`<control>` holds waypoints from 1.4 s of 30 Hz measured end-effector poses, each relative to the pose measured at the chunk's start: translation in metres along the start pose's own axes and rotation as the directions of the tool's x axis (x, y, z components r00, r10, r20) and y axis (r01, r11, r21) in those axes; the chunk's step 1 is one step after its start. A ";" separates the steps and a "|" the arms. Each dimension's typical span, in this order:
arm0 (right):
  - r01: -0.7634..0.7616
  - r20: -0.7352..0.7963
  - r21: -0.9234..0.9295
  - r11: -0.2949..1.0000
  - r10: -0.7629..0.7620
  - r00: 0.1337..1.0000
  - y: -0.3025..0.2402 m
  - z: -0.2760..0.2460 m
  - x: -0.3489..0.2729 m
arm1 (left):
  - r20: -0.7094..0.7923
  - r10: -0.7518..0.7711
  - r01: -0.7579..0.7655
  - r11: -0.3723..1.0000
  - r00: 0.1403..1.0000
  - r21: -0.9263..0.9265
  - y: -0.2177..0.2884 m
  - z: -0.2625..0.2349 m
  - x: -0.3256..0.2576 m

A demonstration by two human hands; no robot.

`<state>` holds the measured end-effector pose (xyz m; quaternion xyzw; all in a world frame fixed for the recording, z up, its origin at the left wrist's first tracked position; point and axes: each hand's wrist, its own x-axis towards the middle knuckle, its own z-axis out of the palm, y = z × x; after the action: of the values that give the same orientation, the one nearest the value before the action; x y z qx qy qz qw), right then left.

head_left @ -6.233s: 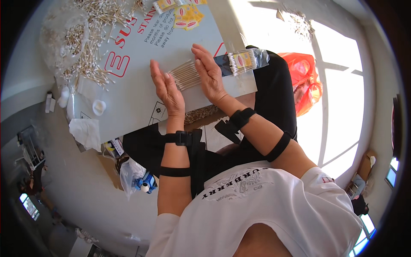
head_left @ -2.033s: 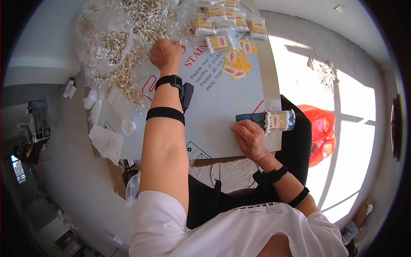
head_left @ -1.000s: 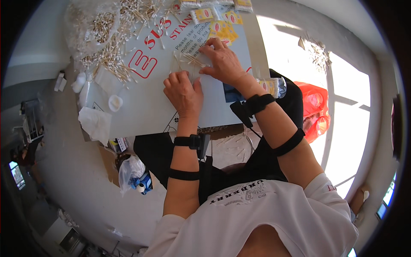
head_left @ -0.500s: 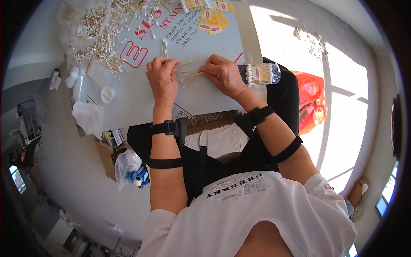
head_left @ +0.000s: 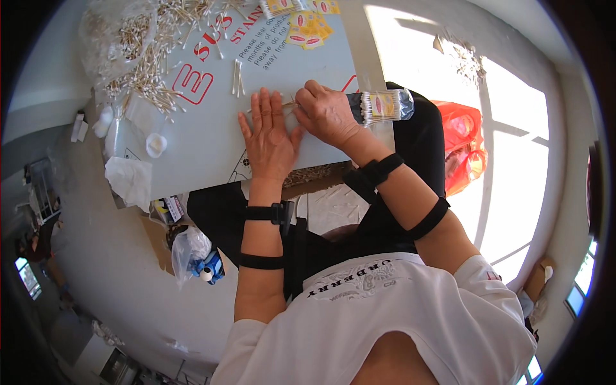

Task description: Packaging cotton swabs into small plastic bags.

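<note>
My left hand lies palm down near the front of the grey table, its fingers stretched out and apart. Beside its fingertips, my right hand is closed in a pinch on a few cotton swabs; both hands mostly hide them. To the right of that hand lies a clear bag packed with cotton swabs, a yellow label on it. A few loose swabs rest beyond my left fingertips.
A large heap of cotton swabs with clear plastic film covers the far left of the table. Yellow labels lie at the back. White cotton and a crumpled sheet sit at the left edge. A red bag stands right of my leg.
My left hand has moved right, toward my right hand, and gone from curled fingers to lying flat. The swabs at my right fingertips are now mostly covered.
</note>
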<state>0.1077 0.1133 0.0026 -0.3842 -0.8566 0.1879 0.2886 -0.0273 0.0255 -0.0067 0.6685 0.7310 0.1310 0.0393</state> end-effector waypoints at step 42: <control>-0.029 0.320 0.098 0.995 -0.004 0.947 0.018 -0.046 0.020 | -0.005 0.006 -0.006 1.000 1.000 -0.024 0.005 -0.005 -0.014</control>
<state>0.1360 0.1446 0.0352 -0.3388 -0.8789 0.2930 0.1640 -0.0224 0.0114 -0.0024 0.6699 0.7274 0.1417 0.0450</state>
